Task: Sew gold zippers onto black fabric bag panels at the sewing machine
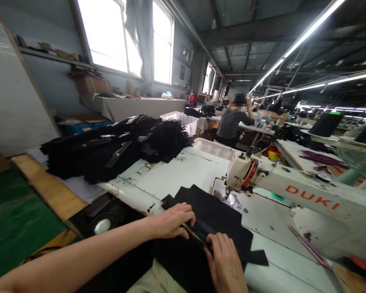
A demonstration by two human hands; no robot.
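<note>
Two hands work the black fabric piece (215, 211), which lies flat at the table edge just in front of the sewing machine (308, 195) needle. Left hand (173, 221) & right hand (225, 264) each pinch one end of a gold strip (195, 235) against the cloth, fingers pressed together. Looks like the lining-up stage, w/ nothing under the foot yet. Next move calls for keeping the strip straight along the fold. Black stack (110, 150) sits well apart, on the left.
</note>
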